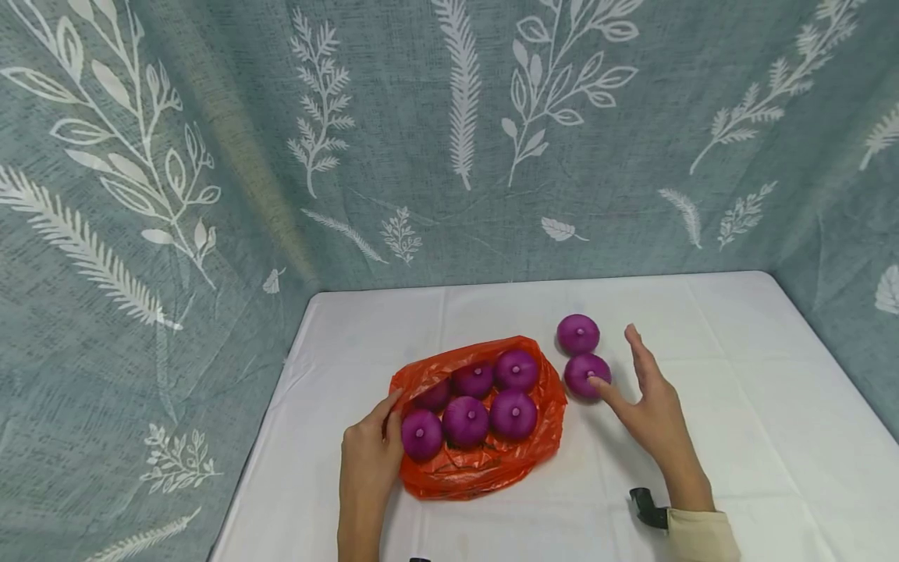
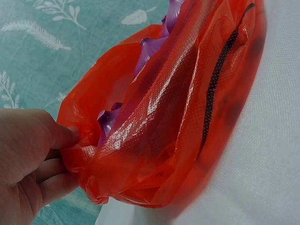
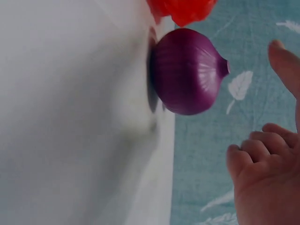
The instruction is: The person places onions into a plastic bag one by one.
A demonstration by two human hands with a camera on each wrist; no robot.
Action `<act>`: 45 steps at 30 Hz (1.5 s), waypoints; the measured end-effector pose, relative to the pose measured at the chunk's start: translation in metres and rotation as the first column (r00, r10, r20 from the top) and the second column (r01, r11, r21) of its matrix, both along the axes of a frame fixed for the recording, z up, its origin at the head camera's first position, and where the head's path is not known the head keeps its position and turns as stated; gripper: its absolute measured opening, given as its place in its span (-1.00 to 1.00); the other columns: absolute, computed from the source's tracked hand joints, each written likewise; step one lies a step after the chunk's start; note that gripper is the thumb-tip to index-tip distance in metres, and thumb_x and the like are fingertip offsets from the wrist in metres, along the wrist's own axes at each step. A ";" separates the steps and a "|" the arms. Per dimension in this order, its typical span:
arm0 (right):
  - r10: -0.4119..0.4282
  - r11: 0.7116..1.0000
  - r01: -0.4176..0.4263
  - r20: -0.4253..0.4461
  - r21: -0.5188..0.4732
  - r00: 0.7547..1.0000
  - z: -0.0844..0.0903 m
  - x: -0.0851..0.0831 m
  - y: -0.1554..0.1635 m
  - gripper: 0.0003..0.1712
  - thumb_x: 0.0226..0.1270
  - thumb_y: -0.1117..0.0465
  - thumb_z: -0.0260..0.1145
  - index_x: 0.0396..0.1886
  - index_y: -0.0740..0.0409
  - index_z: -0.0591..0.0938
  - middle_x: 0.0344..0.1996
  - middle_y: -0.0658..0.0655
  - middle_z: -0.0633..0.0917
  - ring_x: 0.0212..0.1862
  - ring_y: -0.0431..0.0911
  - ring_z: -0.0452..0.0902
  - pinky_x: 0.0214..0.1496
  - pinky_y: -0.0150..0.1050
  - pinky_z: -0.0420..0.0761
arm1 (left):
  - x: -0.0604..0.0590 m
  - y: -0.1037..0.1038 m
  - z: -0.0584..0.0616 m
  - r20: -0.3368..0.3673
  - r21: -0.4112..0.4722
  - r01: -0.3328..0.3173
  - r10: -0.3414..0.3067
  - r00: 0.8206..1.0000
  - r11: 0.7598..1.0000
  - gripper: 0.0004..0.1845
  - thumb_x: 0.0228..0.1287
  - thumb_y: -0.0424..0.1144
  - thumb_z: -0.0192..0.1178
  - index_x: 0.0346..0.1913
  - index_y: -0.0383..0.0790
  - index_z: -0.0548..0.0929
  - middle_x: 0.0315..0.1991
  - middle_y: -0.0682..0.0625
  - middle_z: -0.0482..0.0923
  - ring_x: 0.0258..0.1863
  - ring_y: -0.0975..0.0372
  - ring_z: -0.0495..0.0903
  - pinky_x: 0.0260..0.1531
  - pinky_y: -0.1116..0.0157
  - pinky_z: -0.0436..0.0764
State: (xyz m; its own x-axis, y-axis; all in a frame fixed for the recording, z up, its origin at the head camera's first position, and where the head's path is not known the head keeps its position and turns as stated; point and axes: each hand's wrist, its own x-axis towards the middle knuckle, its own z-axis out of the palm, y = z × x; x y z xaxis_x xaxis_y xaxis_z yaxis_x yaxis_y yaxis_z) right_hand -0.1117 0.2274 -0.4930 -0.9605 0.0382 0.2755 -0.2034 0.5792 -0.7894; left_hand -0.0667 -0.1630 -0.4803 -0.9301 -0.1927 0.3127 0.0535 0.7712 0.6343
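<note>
A red plastic bag (image 1: 485,474) lies with its mouth open, several purple onions (image 1: 466,421) inside it. At its left edge my left hand (image 1: 368,449) pinches the rim between thumb and fingers; the left wrist view shows the gathered film (image 2: 84,154) in that grip. Two more onions stand on the table right of the bag, one farther back (image 1: 578,334) and one nearer (image 1: 587,373). Over the nearer one my right hand (image 1: 660,414) is spread, its thumb overlapping that onion in the head view. In the right wrist view a gap separates the fingers from the onion (image 3: 187,70).
A white cloth (image 1: 744,375) covers the table. Grey-green curtains with white leaf prints (image 1: 407,156) hang behind the table and along both sides. A small black piece (image 1: 648,507) sits at the right sleeve (image 1: 702,535).
</note>
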 end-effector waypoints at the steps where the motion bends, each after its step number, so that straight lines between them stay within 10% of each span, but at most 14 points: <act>1: 0.013 1.000 -0.013 0.013 0.010 1.000 -0.001 -0.001 -0.001 0.21 0.30 0.04 0.61 0.76 -0.10 0.06 0.69 0.13 0.16 0.59 0.34 0.19 0.48 0.15 0.36 | 0.000 0.000 0.000 -0.003 -0.002 0.000 0.000 1.000 1.000 -0.66 0.48 -0.40 0.28 0.26 -0.31 0.73 -0.18 -0.28 0.81 -0.58 0.24 0.44 -0.52 0.37 0.53; 10: 0.076 0.989 -0.095 0.167 0.114 0.983 -0.011 -0.006 -0.005 0.30 0.24 0.00 0.64 0.77 -0.06 0.00 0.66 0.31 0.18 0.57 0.40 0.18 0.43 0.39 0.38 | 0.000 0.000 -0.002 -0.020 -0.006 0.001 -0.002 1.000 1.000 -0.66 0.47 -0.41 0.28 0.24 -0.32 0.74 -0.23 -0.27 0.81 -0.60 0.25 0.42 -0.54 0.38 0.50; 45: 0.040 0.980 -0.073 0.178 0.184 0.983 -0.014 -0.006 -0.014 0.01 0.33 0.13 0.57 0.64 0.22 0.25 0.47 0.46 0.45 0.43 0.42 0.41 0.38 0.39 0.43 | 0.001 -0.002 -0.003 0.008 -0.004 -0.005 0.005 1.000 1.000 -0.65 0.47 -0.41 0.29 0.26 -0.29 0.73 -0.13 -0.27 0.81 -0.56 0.24 0.47 -0.51 0.39 0.53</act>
State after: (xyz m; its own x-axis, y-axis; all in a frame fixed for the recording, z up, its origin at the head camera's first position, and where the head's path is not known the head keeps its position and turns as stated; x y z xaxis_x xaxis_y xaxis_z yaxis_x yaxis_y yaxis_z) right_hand -0.1180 0.2131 -0.5069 -0.9932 -0.0543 0.1028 -0.1107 0.7130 -0.6924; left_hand -0.0661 -0.1647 -0.4833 -0.9317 -0.1962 0.3057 0.0444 0.7737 0.6320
